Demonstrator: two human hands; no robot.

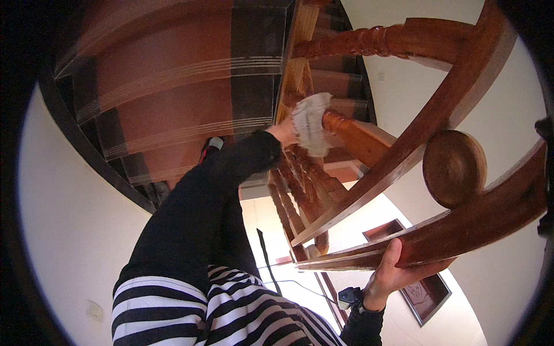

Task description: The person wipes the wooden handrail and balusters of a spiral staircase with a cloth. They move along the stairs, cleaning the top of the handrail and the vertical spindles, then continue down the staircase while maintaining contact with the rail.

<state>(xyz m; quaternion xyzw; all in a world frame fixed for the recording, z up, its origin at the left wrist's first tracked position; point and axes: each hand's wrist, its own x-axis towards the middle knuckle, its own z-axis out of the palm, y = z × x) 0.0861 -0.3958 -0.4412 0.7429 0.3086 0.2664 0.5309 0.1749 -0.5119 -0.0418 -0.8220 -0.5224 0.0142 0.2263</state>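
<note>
My left hand (283,131) holds a whitish cloth (312,123) against a turned wooden baluster (361,136) of the staircase railing, near its lower end. The cloth hides most of my fingers, and both look slightly blurred. At the lower right my right hand (396,274) grips the curved wooden handrail (471,222), thumb on the near side and fingers wrapped beneath. Between this handrail and a second curved wooden rail (411,142) sits a round wooden piece (454,168). A small device (349,298) is strapped at my right wrist.
Red-brown stair treads (173,97) with dark borders and pale grooved edges lie on the left; a shoe (212,147) rests there. Another turned baluster (372,41) crosses at the top. Further balusters (298,186) descend below. A framed picture (426,298) is at the lower right.
</note>
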